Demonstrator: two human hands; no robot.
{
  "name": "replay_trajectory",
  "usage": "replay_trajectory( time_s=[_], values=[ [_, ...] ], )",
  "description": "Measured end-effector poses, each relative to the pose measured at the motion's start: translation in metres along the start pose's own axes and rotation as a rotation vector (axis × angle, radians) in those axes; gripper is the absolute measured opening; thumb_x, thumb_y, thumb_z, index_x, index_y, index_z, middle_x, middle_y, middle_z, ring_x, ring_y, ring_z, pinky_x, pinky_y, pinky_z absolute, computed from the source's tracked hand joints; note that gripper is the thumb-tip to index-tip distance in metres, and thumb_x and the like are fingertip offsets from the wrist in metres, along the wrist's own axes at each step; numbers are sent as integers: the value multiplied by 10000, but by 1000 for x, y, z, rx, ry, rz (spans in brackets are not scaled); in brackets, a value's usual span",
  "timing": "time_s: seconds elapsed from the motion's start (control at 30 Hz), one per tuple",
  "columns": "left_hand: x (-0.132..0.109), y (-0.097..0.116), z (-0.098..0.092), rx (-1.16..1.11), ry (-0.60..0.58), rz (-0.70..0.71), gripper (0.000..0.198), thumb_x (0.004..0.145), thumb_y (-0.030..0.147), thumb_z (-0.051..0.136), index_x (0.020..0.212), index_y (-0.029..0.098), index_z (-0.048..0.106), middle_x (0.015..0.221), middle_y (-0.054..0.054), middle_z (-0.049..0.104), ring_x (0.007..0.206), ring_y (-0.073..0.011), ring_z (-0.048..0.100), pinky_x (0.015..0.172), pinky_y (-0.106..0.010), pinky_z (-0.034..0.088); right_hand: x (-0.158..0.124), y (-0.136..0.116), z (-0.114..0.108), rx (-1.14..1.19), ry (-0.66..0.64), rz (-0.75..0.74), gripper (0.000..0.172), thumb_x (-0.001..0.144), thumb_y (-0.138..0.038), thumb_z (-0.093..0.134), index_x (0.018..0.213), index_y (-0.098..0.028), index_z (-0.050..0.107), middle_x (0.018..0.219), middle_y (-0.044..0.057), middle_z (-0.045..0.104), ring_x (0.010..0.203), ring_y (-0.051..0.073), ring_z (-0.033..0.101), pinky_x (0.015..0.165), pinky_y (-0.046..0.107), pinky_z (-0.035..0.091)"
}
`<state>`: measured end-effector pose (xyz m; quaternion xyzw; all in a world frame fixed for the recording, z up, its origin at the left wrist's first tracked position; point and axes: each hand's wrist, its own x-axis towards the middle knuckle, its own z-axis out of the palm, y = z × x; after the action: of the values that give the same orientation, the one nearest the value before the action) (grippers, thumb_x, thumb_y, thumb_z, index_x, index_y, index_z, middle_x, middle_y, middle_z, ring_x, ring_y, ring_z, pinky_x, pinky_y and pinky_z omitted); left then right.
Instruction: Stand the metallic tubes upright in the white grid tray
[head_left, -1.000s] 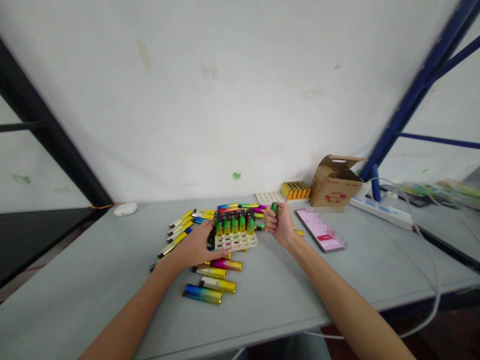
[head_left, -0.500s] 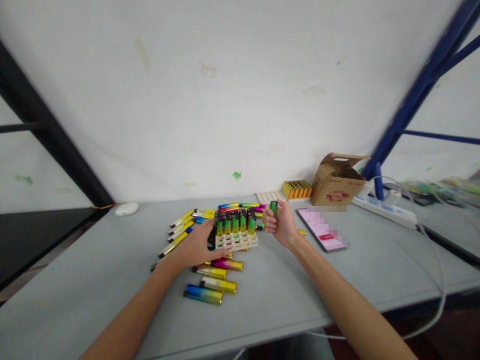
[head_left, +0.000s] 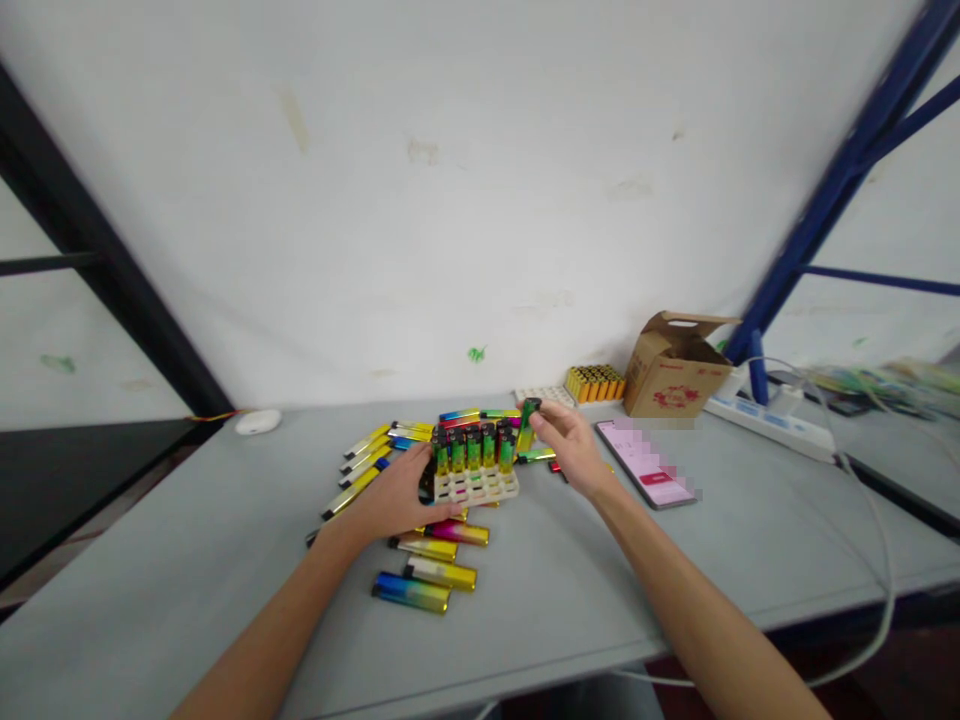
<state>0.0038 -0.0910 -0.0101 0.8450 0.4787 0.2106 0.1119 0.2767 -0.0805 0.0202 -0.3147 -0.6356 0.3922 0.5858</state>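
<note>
My left hand [head_left: 405,492] grips the left end of a white slotted tray [head_left: 480,488], thumb along its near edge. Several green-and-yellow lighters [head_left: 472,448] stand upright in the tray's back rows; the front slots show bare. In my right hand [head_left: 566,440], just right of the tray, a green-yellow lighter [head_left: 529,422] is pinched between thumb and fingers, nearly upright with its black top upward. Loose lighters with shiny gradient colours lie around and under the tray, among them a blue-yellow lighter [head_left: 411,592] at the front and a yellow lighter [head_left: 367,442] at the left.
A brown carton [head_left: 675,375] with a raised flap stands at the back right. Left of it are a block of orange cylinders [head_left: 595,383] and another white slotted tray [head_left: 541,396]. A phone [head_left: 645,465], a power strip [head_left: 772,425] and a white case [head_left: 257,422] lie on the table.
My right hand has turned from a fist to a fingertip pinch, bringing the lighter a little left, closer to the tray. The left hand still holds the tray in place.
</note>
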Motion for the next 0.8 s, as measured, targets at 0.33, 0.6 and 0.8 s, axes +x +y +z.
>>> replay_trajectory(
  time_s=[0.33,0.6,0.8],
  values=[
    [1,3,-1,-20,22,27,848,690,646,711,1356,164,500,1335,-152,587,1178,-368,576,1001,-483,473,-10,0,11,-495,-163,-331,158,803,-225,702,961,-239,709,1109,79,667,1119,238,585,1004,448,428],
    [0,-1,1,-10,37,39,843,688,647,713,1354,175,503,1322,-138,597,1148,-359,600,985,-463,488,-13,2,10,-643,-239,-378,159,827,-222,678,984,-227,695,1253,113,563,1214,258,521,1038,481,415],
    [0,-2,3,-24,31,28,812,683,643,718,1308,161,529,1301,-156,598,1174,-372,574,993,-498,476,-12,4,9,-674,-233,-385,190,863,-251,649,1047,-229,690,1285,122,548,1230,259,516,1045,487,415]
  ],
)
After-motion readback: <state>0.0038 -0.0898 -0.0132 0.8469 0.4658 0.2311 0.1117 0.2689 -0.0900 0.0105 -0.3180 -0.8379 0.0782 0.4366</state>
